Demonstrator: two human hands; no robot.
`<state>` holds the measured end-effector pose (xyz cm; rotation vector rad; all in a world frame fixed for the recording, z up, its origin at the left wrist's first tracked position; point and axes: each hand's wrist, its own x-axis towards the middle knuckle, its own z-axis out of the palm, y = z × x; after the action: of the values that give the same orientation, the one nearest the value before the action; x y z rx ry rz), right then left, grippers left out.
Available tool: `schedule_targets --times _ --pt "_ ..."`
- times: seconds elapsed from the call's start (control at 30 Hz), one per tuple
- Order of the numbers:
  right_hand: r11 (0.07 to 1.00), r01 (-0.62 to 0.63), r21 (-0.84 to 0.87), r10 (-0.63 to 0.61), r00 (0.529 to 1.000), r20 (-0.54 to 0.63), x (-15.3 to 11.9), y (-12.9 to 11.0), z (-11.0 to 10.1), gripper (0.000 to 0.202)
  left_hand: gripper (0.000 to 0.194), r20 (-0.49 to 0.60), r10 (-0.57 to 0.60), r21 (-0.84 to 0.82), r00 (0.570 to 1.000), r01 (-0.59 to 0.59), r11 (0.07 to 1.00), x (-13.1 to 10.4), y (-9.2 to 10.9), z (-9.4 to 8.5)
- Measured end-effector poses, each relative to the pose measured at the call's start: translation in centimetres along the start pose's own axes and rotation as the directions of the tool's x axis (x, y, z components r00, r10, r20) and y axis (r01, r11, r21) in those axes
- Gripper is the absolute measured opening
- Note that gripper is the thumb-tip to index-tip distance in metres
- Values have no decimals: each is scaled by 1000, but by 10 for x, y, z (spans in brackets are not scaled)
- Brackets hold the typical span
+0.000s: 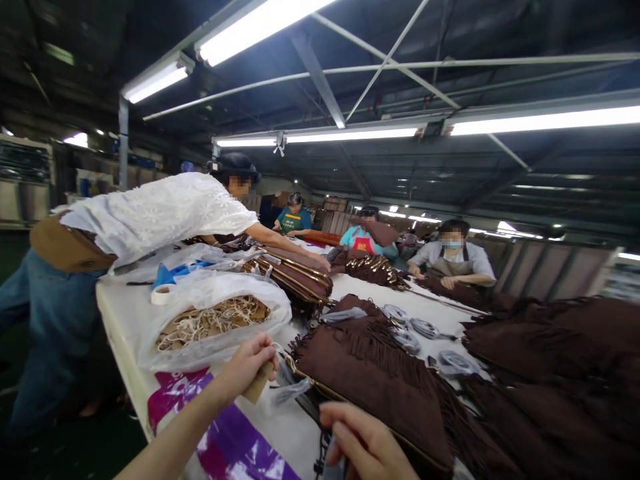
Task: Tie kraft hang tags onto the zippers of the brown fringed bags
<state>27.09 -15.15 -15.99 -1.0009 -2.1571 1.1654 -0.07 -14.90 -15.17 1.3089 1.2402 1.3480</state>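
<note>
My left hand (253, 367) is closed on a tan cardboard hang tag (259, 385), with white string showing beside the fingers. Low in the view, my right hand (367, 443) is closed around a greyish piece, perhaps plastic-wrapped, that I cannot make out fully. Just beyond it lies a stack of dark brown fringed bags (370, 380) with gold zippers along the edge. A clear plastic bag (165, 357) full of tan tags (215, 320) and tangled white strings sits open past my left hand.
A tape dispenser (183, 272) and a white tape roll (161, 295) lie at the left. Grey coiled bundles (425, 328) rest between brown piles (565, 373). A person in white (165, 207) leans over the table toward another bag stack (295, 270); several others work beyond.
</note>
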Motion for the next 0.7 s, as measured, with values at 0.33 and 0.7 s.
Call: schedule_targets --times 0.33,0.7 --pt "995 96 -24 -97 994 -44 99 -48 28 23 37 108 76 37 991 -81 996 3 3 -8" --pt "907 13 421 75 978 -193 -10 -38 -83 36 19 -52 163 546 985 -109 831 3 -38 -34"
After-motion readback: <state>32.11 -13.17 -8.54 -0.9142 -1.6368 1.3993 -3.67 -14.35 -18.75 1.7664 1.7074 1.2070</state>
